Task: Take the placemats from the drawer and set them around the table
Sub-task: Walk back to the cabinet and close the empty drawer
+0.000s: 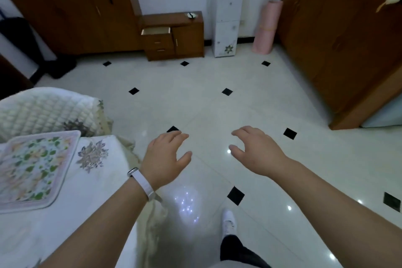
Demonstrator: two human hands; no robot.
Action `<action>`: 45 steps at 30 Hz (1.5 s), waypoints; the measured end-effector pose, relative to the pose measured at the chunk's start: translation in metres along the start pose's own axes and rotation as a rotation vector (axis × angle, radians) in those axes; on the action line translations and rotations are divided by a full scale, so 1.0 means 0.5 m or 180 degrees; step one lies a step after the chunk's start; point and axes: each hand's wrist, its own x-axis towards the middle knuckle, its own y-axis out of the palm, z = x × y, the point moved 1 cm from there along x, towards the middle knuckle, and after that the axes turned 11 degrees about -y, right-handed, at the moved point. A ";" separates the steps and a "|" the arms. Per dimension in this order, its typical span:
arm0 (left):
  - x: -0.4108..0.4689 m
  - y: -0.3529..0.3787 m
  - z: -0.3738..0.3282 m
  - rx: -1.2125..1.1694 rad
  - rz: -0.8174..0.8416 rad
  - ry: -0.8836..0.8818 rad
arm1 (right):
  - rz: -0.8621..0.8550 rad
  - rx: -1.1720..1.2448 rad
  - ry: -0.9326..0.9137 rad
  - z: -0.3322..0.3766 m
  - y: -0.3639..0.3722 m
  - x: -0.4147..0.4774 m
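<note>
Across the room, against the far wall, the top drawer (155, 31) of a small brown cabinet (187, 37) stands pulled out; whether more placemats lie inside cannot be told from here. One floral placemat (37, 169) lies flat on the white-clothed table (91, 198) at the left, near its edge. Both hands hover over the glossy tiled floor (217, 111), well apart from the drawer: the left hand (165, 156) and right hand (256, 152) are empty, fingers loosely spread. The step now is probably walking to the drawer for the next mat. Go straight across, passing the quilted chair (43, 111), and lift the mats out flat with both hands so they do not fold.
</note>
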 end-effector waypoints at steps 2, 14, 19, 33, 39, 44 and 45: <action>0.069 -0.006 -0.003 0.0181 -0.0061 0.0031 | 0.0044 0.0032 -0.0111 -0.034 -0.016 0.077; 0.402 -0.036 0.060 0.0386 -0.0311 -0.0567 | 0.0211 -0.0080 -0.0795 -0.131 -0.104 0.501; 0.546 -0.020 0.144 0.0254 -0.0377 -0.0700 | 0.0303 -0.0176 -0.0824 -0.147 -0.091 0.694; 1.137 -0.110 0.495 0.0314 -0.0233 -0.0600 | 0.0207 -0.0469 -0.0824 -0.069 -0.103 1.335; 1.309 -0.134 0.581 0.0458 -0.0253 -0.0474 | 0.0280 -0.0620 -0.0877 -0.073 -0.103 1.535; 1.457 -0.128 0.671 0.0552 -0.0160 -0.0684 | 0.0283 -0.0549 -0.1050 -0.084 -0.087 1.734; 1.491 -0.128 0.688 0.0571 -0.0167 -0.0709 | 0.0287 -0.0523 -0.1083 -0.088 -0.081 1.777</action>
